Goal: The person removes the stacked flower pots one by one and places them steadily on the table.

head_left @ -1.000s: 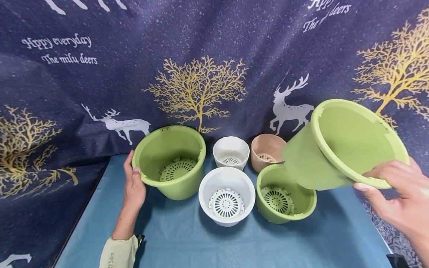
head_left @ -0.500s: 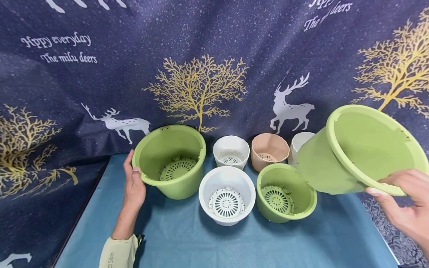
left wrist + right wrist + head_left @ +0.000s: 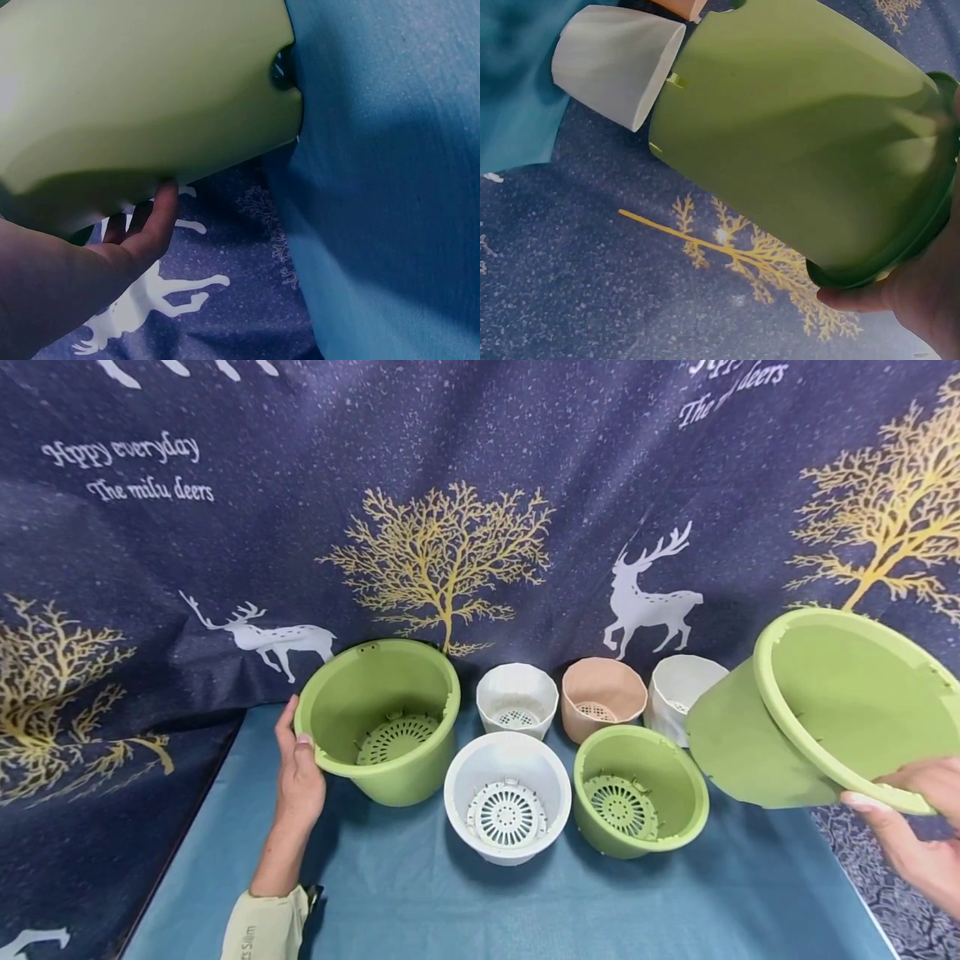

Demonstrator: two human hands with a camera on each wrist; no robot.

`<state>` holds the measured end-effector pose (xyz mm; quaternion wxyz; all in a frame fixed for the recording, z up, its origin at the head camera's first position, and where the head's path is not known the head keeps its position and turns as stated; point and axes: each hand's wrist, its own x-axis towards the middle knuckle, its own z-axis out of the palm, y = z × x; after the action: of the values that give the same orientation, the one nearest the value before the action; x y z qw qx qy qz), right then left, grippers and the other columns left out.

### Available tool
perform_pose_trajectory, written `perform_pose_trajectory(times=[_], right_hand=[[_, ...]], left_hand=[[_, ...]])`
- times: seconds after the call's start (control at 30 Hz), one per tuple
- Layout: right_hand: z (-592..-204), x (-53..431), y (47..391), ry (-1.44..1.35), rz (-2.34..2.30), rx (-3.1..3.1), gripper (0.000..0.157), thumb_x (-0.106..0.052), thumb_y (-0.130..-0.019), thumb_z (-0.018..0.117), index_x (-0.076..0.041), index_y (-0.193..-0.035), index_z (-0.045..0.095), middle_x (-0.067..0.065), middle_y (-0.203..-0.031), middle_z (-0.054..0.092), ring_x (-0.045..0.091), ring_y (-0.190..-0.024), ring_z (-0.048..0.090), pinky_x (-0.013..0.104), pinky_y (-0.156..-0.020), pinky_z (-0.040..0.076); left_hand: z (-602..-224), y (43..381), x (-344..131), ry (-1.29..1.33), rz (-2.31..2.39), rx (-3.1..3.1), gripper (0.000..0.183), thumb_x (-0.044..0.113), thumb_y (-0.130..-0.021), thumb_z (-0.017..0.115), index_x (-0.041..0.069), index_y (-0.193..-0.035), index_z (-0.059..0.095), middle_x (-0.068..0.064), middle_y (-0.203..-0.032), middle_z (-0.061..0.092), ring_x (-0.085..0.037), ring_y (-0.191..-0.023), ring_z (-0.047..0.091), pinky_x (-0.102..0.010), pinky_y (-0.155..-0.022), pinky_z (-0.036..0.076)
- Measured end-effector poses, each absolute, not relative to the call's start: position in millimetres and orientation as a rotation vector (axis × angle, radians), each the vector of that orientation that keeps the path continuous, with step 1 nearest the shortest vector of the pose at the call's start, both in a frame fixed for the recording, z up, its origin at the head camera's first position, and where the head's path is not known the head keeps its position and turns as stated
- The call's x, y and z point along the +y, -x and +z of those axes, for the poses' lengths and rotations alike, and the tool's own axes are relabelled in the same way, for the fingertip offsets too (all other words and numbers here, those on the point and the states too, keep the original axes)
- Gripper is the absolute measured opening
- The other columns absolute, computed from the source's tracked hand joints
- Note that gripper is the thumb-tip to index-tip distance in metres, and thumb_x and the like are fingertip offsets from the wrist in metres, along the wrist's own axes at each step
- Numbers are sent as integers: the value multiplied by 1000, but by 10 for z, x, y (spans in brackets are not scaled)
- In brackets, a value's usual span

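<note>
In the head view, a large green plastic flower pot (image 3: pixel 405 777) with a slotted base stands at the left of the table. My left hand (image 3: pixel 300 785) holds its left rim; in the left wrist view the fingers (image 3: pixel 157 225) touch the outer wall. A second large green flower pot (image 3: pixel 750 735) hangs tilted above the table's right side, its mouth facing right and up. My right hand (image 3: pixel 915 843) grips that pot's lower rim, thumb outside and fingers over the edge. The right wrist view shows the tilted pot's outer wall (image 3: pixel 795 135) close beside a white pot (image 3: pixel 615 67).
A round white pot (image 3: pixel 507 852) and a smaller green pot (image 3: pixel 641 843) stand mid-table. Behind them are a small white pot (image 3: pixel 517 693), a terracotta-coloured pot (image 3: pixel 600 693) and another white one. A dark blue printed curtain (image 3: pixel 465 435) hangs behind the blue tablecloth (image 3: pixel 480 918).
My right hand has carried its tilted green pot to the right and slightly down, uncovering the white pot at the back right. The left hand and its pot have stayed nearly still.
</note>
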<state>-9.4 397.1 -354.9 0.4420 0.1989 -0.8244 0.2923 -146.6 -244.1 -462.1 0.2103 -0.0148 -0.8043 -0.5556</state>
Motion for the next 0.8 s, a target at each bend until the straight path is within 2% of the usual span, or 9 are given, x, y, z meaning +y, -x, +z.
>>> perform_pose_trajectory(times=[0.27,0.6,0.8], right_hand=[[-3624,4024,54,-513,691,-2043,67,-47,-96,77,12,-67,64,-19,-83,65,-16,-98,52,7,-88,34],[-3717,4065,-6,-499,678,-2055,67,-47,-96,76,11,-66,64,-17,-79,65,-17,-97,51,7,-88,34],[-3763,4075,-46,-444,651,-2076,69,-53,-94,76,8,-65,66,-22,-81,64,-19,-94,50,6,-85,33]], left_hand=[[-4608,1466,-2430,44,-1550,-2232,57,18,-114,25,22,-170,19,-5,-172,29,-28,-148,38,-11,-111,26],[-4606,1456,-2435,23,-1556,-2250,58,18,-114,23,22,-171,17,-5,-173,26,-28,-150,35,-11,-112,24],[-4603,1454,-2432,23,-1558,-2256,57,19,-114,23,23,-171,17,-5,-173,27,-27,-150,35,-11,-112,25]])
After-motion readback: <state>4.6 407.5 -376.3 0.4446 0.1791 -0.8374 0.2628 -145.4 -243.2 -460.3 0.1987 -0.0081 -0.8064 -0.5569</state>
